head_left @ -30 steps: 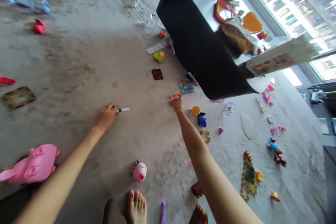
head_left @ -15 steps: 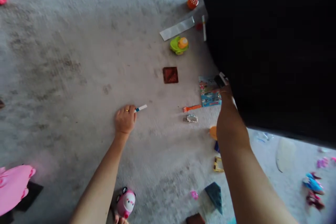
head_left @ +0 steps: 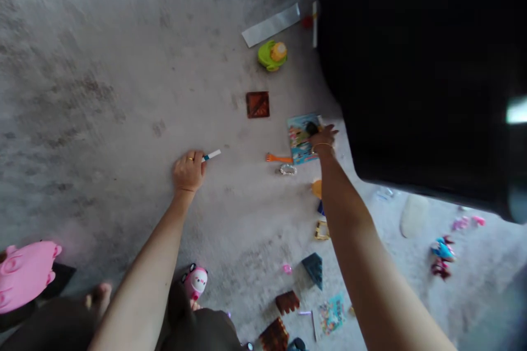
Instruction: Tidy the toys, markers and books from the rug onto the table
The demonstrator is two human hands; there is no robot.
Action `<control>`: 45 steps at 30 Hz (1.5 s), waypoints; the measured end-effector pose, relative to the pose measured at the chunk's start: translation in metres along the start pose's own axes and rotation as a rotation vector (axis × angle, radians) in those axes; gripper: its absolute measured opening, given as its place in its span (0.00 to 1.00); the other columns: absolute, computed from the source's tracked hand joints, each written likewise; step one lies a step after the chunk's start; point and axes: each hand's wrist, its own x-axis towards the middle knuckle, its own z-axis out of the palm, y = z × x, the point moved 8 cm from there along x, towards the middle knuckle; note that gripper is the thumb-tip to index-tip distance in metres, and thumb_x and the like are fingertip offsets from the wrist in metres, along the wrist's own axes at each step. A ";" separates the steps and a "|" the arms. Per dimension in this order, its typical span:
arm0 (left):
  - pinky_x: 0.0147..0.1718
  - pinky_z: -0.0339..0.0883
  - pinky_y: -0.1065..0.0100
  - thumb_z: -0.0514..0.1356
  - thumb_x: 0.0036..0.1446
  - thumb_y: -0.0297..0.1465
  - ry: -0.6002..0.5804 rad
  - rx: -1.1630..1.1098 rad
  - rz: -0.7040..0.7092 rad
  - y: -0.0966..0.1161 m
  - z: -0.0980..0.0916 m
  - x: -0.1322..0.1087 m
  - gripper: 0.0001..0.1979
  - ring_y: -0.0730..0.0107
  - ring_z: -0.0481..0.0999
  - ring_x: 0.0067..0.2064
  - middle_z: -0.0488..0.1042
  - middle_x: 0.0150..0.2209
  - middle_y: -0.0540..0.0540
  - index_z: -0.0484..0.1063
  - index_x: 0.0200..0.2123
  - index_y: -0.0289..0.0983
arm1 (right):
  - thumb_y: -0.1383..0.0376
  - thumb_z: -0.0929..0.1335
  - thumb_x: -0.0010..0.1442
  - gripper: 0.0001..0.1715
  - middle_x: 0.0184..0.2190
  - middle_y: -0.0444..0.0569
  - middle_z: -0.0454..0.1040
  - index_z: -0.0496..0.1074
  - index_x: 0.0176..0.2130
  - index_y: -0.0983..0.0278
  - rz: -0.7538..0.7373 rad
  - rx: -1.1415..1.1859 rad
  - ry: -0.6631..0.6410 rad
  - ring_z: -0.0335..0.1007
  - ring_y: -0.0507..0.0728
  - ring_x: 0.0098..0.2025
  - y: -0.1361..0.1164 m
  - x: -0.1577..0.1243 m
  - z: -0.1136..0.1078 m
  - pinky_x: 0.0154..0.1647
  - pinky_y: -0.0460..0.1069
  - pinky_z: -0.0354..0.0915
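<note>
On a mottled grey floor [head_left: 123,203], beside black furniture [head_left: 411,77], a person's right hand [head_left: 324,136] spreads its fingers over a colourful card [head_left: 300,149], having come from the furniture's edge half a second earlier; whether it grips the small dark object [head_left: 312,129] there cannot be told. An orange toy fork [head_left: 278,158], at those fingers a second ago, lies against the card, suggesting attention has shifted. The left hand [head_left: 188,170] grasps a blue-and-white stick [head_left: 213,154].
</note>
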 end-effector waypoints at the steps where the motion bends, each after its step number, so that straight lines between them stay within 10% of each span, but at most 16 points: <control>1: 0.40 0.60 0.59 0.48 0.65 0.34 0.004 0.005 0.003 0.000 0.000 0.000 0.16 0.53 0.72 0.44 0.73 0.44 0.36 0.71 0.48 0.38 | 0.67 0.69 0.63 0.35 0.61 0.78 0.57 0.55 0.63 0.79 -0.004 0.007 -0.037 0.59 0.72 0.64 -0.001 -0.010 0.002 0.56 0.61 0.64; 9: 0.41 0.61 0.59 0.44 0.67 0.34 0.017 -0.005 0.039 0.002 -0.007 -0.005 0.18 0.52 0.73 0.46 0.72 0.47 0.34 0.69 0.51 0.36 | 0.68 0.64 0.66 0.13 0.38 0.60 0.77 0.70 0.48 0.71 -0.154 0.220 -0.281 0.75 0.58 0.40 -0.024 -0.127 0.034 0.40 0.48 0.66; 14: 0.38 0.63 0.62 0.42 0.66 0.34 -0.116 0.029 0.175 0.001 -0.024 0.002 0.21 0.53 0.75 0.44 0.71 0.50 0.32 0.67 0.53 0.34 | 0.52 0.64 0.64 0.22 0.13 0.40 0.62 0.71 0.33 0.68 -0.170 0.818 -0.557 0.49 0.46 0.14 -0.031 -0.231 0.018 0.16 0.43 0.50; 19: 0.33 0.61 0.69 0.56 0.58 0.35 -0.403 0.133 0.508 0.034 -0.070 0.013 0.10 0.61 0.76 0.36 0.77 0.35 0.41 0.76 0.35 0.38 | 0.47 0.71 0.54 0.24 0.25 0.47 0.77 0.66 0.32 0.65 -0.197 1.436 -0.648 0.43 0.42 0.14 -0.044 -0.331 -0.016 0.13 0.41 0.41; 23: 0.27 0.59 0.71 0.52 0.62 0.45 -0.497 -0.171 0.601 0.064 -0.122 -0.031 0.23 0.69 0.71 0.26 0.70 0.20 0.46 0.70 0.21 0.36 | 0.48 0.74 0.50 0.26 0.29 0.51 0.80 0.63 0.34 0.64 -0.231 1.616 -0.676 0.46 0.42 0.14 -0.069 -0.400 -0.028 0.12 0.41 0.39; 26: 0.26 0.63 0.70 0.48 0.64 0.46 -0.804 -0.732 0.402 0.062 -0.135 -0.094 0.25 0.72 0.70 0.23 0.74 0.26 0.44 0.72 0.28 0.33 | 0.45 0.74 0.48 0.30 0.27 0.48 0.79 0.63 0.34 0.64 -0.262 1.649 -0.631 0.46 0.42 0.14 -0.095 -0.434 -0.038 0.13 0.41 0.39; 30: 0.37 0.71 0.64 0.55 0.62 0.44 -1.172 -1.269 0.144 0.047 -0.143 -0.161 0.20 0.66 0.78 0.34 0.78 0.37 0.39 0.73 0.42 0.32 | 0.41 0.74 0.43 0.33 0.16 0.36 0.64 0.65 0.31 0.64 -0.273 1.528 -0.505 0.47 0.43 0.15 -0.131 -0.454 -0.050 0.14 0.41 0.42; 36: 0.27 0.67 0.71 0.65 0.53 0.48 -1.241 -1.473 0.164 0.013 -0.161 -0.173 0.21 0.73 0.71 0.24 0.69 0.23 0.50 0.71 0.34 0.33 | 0.43 0.74 0.44 0.31 0.16 0.35 0.58 0.64 0.26 0.64 -0.478 1.180 -0.568 0.48 0.43 0.17 -0.197 -0.469 -0.060 0.17 0.43 0.44; 42: 0.16 0.41 0.75 0.66 0.51 0.48 -0.962 -1.282 0.082 -0.039 -0.130 -0.121 0.22 0.83 0.48 0.17 0.54 0.17 0.58 0.67 0.27 0.35 | 0.57 0.71 0.57 0.16 0.18 0.34 0.57 0.74 0.42 0.66 -0.538 0.969 -0.928 0.45 0.43 0.16 -0.219 -0.432 -0.036 0.16 0.42 0.42; 45: 0.19 0.44 0.73 0.62 0.55 0.47 -0.657 -0.962 -0.027 -0.074 -0.101 -0.071 0.20 0.80 0.51 0.17 0.56 0.16 0.56 0.66 0.25 0.37 | 0.65 0.66 0.62 0.13 0.20 0.38 0.63 0.74 0.46 0.65 -0.371 0.935 -0.813 0.51 0.44 0.16 -0.206 -0.357 -0.022 0.16 0.41 0.46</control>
